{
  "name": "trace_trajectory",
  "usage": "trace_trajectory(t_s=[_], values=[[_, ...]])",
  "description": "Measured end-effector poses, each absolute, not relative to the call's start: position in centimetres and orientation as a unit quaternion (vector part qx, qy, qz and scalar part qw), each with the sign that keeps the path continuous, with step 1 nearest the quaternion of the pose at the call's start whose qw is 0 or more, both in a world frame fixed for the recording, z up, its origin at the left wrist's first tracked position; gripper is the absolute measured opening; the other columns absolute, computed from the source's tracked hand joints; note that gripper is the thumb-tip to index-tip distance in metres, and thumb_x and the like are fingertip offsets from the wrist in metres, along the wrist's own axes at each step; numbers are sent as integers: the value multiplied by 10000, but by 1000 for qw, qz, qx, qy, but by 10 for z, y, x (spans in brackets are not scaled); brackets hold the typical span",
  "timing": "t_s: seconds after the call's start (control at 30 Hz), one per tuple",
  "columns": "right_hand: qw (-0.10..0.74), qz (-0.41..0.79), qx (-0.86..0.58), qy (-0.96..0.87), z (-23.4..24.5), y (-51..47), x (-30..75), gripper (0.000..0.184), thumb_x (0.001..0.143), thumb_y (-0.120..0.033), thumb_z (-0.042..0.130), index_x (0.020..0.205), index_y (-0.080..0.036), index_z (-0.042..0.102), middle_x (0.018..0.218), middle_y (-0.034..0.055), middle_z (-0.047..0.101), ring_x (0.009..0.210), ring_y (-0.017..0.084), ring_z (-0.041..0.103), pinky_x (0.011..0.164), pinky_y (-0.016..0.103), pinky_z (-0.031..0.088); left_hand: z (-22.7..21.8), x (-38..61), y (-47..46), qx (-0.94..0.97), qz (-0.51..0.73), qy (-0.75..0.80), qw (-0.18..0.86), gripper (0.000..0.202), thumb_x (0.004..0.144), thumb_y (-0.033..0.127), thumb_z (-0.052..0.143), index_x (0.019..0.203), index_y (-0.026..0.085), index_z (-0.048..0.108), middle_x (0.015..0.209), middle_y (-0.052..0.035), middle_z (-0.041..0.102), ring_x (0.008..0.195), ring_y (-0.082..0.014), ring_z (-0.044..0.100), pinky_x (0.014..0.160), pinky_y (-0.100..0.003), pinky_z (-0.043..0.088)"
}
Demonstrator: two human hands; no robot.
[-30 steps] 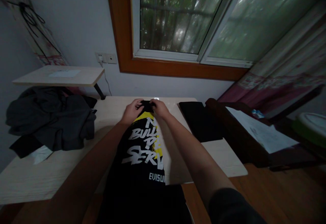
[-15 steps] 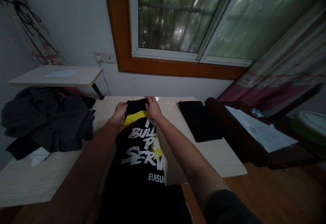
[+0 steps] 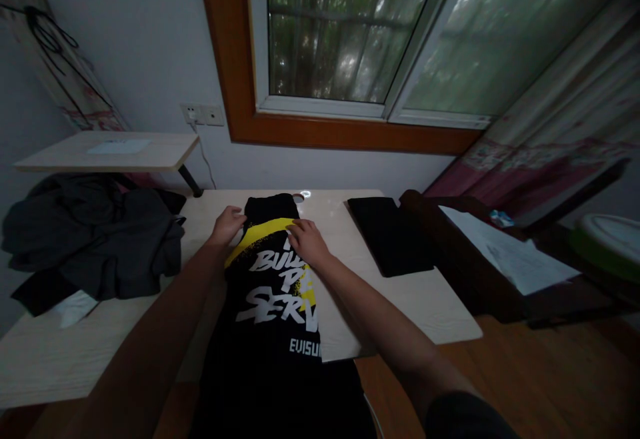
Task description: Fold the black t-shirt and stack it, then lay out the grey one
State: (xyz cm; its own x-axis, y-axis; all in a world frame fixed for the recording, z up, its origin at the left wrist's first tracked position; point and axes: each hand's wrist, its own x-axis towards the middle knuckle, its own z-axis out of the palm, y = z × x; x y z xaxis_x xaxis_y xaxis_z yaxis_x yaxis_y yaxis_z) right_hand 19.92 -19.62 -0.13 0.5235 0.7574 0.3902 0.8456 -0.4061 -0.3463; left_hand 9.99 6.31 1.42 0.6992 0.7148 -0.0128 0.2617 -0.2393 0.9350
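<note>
black evisu-print shirt (image 3: 267,332) lies folded narrow on the worktop (image 3: 425,302); my left hand (image 3: 227,227) and right hand (image 3: 311,246) flank its yellow band, fingers (image 3: 300,227) part-curled, grip unclear; i'd smooth lightly, keeping edges straight.

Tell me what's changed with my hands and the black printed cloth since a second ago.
Your left hand moved left and your right hand drew back toward you, both coming off the far edge of the black cloth with white lettering. That end, bunched before, now lies spread wider. The crumpled dark-grey fabric and flat black rectangular item stayed put.
</note>
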Motion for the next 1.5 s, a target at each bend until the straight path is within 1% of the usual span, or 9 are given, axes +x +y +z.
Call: trace_trajectory(t_s=[0.13, 0.33, 0.53, 0.63, 0.83, 1.03, 1.17, 1.4, 1.5], values=[[247, -105, -848, -457, -2, -219, 190, 349, 984, -307, 586, 1311, -220, 673, 1408, 152, 571, 1329, 321, 456, 1132, 512, 421, 14, 86, 65, 752, 161, 323, 552, 414, 711, 275, 751, 1082, 175, 598, 774, -29, 688, 699, -179, 677, 707, -300, 548], [238, -99, -851, -457, -4, -238, 176, 399, 994, -312, 561, 1378, -238, 637, 1463, 125, 566, 1404, 326, 428, 1190, 535, 362, 16, 83, 65, 748, 88, 285, 593, 660, 599, 265, 863, 1187, 159, 583, 807, -41, 717, 704, -186, 680, 642, -272, 514], [239, -72, -853, -458, -5, -241, 175, 464, 949, -141, 527, 1391, -236, 633, 1428, 85, 620, 1419, 295, 439, 1189, 508, 365, 8, 89, 62, 785, 121, 313, 521, 798, 610, 264, 853, 1339, 175, 541, 827, -24, 724, 717, -203, 692, 662, -277, 502], [226, -58, -867, -440, -1, -237, 176, 491, 948, -126, 511, 1413, -248, 607, 1464, 76, 595, 1455, 280, 402, 1199, 505, 333, 7, 91, 59, 796, 150, 325, 489, 756, 663, 301, 829, 1355, 190, 546, 930, -49, 737, 763, -203, 700, 688, -277, 505], [179, -32, -897, -402, 12, -214, 185, 487, 1008, -210, 432, 1489, -239, 508, 1560, 71, 498, 1493, 260, 338, 1210, 509, 276, 18, 111, 66, 832, 181, 356, 384, 595, 754, 280, 770, 1315, 185, 595, 1026, -77, 748, 904, -208, 708, 799, -274, 504], [169, -18, -909, -381, 15, -189, 200, 496, 1036, -307, 395, 1525, -249, 453, 1604, 49, 442, 1505, 286, 312, 1208, 553, 258, 26, 122, 81, 829, 196, 364, 377, 520, 806, 283, 716, 1306, 185, 607, 1084, -116, 751, 957, -236, 708, 858, -315, 503], [167, -20, -909, -380, 11, -192, 201, 523, 1041, -365, 410, 1548, -237, 431, 1607, 56, 436, 1511, 294, 303, 1229, 530, 238, 23, 104, 83, 828, 187, 356, 392, 517, 851, 410, 672, 1309, 179, 609, 1102, -131, 749, 981, -241, 708, 877, -328, 508], [146, -31, -884, -444, 5, -231, 181, 475, 1059, -432, 419, 1505, -302, 517, 1617, 49, 422, 1522, 308, 293, 1234, 514, 253, 9, 46, 76, 836, 133, 282, 452, 584, 836, 516, 621, 1307, 170, 619, 943, -62, 742, 855, -221, 701, 798, -321, 527], [147, -27, -872, -465, 4, -250, 166, 463, 1065, -436, 413, 1500, -320, 523, 1624, 43, 411, 1532, 299, 286, 1236, 521, 256, 10, 22, 69, 855, 103, 244, 446, 645, 819, 577, 616, 1348, 208, 608, 924, -29, 721, 826, -218, 683, 765, -319, 519]])
